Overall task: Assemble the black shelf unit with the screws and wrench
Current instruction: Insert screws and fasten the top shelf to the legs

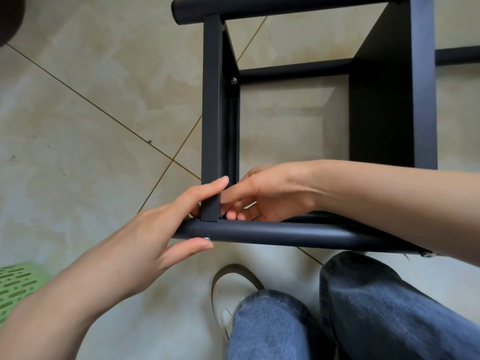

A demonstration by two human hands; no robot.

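The black shelf unit (293, 71) stands on the tiled floor below me, seen from above. Its near round tube (272, 233) runs left to right, and a flat black crossbar (211, 113) meets it at the left. My left hand (155, 229) grips this joint, fingers over the crossbar end and thumb under the tube beside a silver screw head (206, 238). My right hand (270, 193) reaches inside the frame with fingertips pinched at the inner side of the same joint; whatever they hold is hidden. Another screw (234, 80) sits farther up the crossbar. No wrench is visible.
A green perforated plastic stool or basket (15, 287) sits at the lower left. My legs in blue jeans (363, 307) and a white shoe (228, 302) are just below the tube. A dark round object (10, 16) is at the top left corner.
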